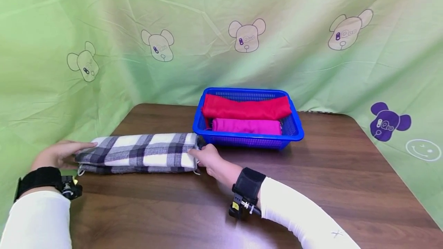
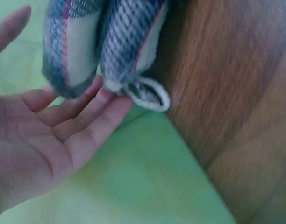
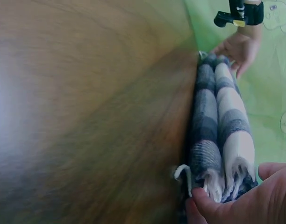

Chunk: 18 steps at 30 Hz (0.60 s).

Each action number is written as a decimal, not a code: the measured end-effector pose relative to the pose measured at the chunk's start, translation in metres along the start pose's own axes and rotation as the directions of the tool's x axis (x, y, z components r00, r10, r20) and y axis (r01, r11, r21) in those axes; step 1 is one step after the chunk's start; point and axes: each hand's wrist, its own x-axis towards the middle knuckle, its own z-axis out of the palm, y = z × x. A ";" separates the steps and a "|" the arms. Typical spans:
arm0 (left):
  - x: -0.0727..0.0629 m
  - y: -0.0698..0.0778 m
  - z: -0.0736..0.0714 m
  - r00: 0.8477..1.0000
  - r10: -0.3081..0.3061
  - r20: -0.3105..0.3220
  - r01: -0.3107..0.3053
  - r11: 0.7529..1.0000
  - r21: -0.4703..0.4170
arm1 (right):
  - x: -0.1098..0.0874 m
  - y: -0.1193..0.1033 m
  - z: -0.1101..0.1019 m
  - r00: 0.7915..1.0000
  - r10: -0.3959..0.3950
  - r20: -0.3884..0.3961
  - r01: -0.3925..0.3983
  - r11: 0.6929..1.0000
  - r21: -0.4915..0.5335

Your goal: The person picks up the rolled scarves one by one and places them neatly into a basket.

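Observation:
A plaid scarf (image 1: 138,151), black, grey and white, lies folded into a long thick bundle at the left of the table. Its two layers and white fringe show in the right wrist view. My left hand (image 1: 64,153) is at its left end; in the left wrist view the fingers (image 2: 94,123) stretch under the folded edge, beside a white fringe loop (image 2: 154,100), with the thumb held apart. At the other end, my right hand (image 1: 211,160) holds the fringed corner, thumb and fingers on either side of it.
A blue plastic basket (image 1: 297,135) stands behind the scarf's right end. In it lie a folded red cloth (image 1: 245,108) and a folded magenta cloth (image 1: 247,126). Green printed fabric (image 1: 207,68) hangs around the brown wooden table (image 1: 328,172).

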 end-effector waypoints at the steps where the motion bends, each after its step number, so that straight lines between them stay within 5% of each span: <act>1: 0.002 -0.001 0.001 1.000 -0.008 -0.001 0.008 1.000 -0.018 | 0.003 -0.001 0.001 1.000 0.001 0.000 -0.001 1.000 0.007; 9: 0.021 -0.010 0.017 1.000 0.007 0.020 -0.003 0.975 -0.222 | 0.021 -0.004 0.006 0.999 0.041 0.027 -0.044 0.992 0.120; 18: 0.026 -0.018 0.026 0.999 -0.030 0.026 0.037 0.942 -0.334 | 0.031 0.000 0.004 0.995 0.086 0.058 -0.095 0.983 0.160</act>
